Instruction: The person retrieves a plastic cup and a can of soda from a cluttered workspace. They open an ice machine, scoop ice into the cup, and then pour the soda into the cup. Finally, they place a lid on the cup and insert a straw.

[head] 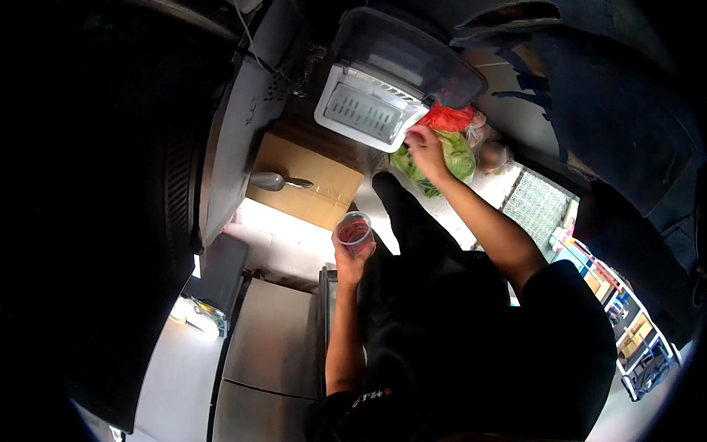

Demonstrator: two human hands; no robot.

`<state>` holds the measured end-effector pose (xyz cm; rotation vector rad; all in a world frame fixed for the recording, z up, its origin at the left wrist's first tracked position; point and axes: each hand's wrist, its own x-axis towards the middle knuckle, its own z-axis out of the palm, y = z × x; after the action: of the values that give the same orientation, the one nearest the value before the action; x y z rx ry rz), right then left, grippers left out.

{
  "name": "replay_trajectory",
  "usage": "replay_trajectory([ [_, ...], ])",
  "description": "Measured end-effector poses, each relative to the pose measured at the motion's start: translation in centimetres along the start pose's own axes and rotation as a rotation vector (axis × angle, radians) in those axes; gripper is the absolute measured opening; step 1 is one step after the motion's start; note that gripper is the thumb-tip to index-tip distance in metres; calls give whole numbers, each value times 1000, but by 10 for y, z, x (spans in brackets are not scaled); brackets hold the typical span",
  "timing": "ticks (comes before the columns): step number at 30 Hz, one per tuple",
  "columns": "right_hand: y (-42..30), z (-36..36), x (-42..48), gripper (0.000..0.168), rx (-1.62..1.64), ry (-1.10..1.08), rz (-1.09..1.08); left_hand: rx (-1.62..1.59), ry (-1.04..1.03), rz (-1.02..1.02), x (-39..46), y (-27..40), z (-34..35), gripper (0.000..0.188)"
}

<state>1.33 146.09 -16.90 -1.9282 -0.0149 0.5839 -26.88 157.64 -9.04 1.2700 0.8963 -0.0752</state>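
My left hand (pixel 352 259) is closed around a clear plastic cup (pixel 354 230) with red showing inside it. At the right front corner of an ice maker's white bin (pixel 362 135) is my right hand (pixel 424 146), its fingers curled and blurred; whether it touches the rim or holds something cannot be told. The bin has a slotted tray (pixel 364 113) inside and a raised dark transparent lid (pixel 409 50). A metal scoop (pixel 270 181) lies on a cardboard box (pixel 309 171) left of the bin.
Below my right hand are bagged leafy green vegetables (pixel 457 157), beside a red plastic bag (pixel 448 117). Steel cabinet tops (pixel 270 337) stand at the lower left. A patterned mat (pixel 534 207) and a white-framed shelf rack (pixel 635 320) are to the right.
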Motion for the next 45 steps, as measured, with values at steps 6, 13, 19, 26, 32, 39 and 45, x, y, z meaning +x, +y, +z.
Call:
replay_trajectory([
  [6, 12, 79, 77, 15, -507, -94, -47, -75, 83, -69, -13, -6, -12, 86],
  [13, -6, 119, 67, 13, -498, -35, -214, -84, 141, -118, -29, -28, -31, 86],
  [19, 20, 209, -29, 31, -685, -474, -471, -153, 143, -80, -31, -43, -41, 86],
  [26, 108, 318, -56, 30, -839, -418, -353, -170, 172, -187, -58, -42, -50, 93],
  [32, 124, 283, -68, 31, -742, -745, -344, -31, 175, -205, -60, -52, -76, 90],
  [39, -27, 13, -71, 28, -652, -441, -126, -58, 200, -220, -41, -53, -73, 92],
  [45, -49, -21, -27, 22, -1091, -220, -140, -66, 152, -204, -25, -37, -56, 87],
])
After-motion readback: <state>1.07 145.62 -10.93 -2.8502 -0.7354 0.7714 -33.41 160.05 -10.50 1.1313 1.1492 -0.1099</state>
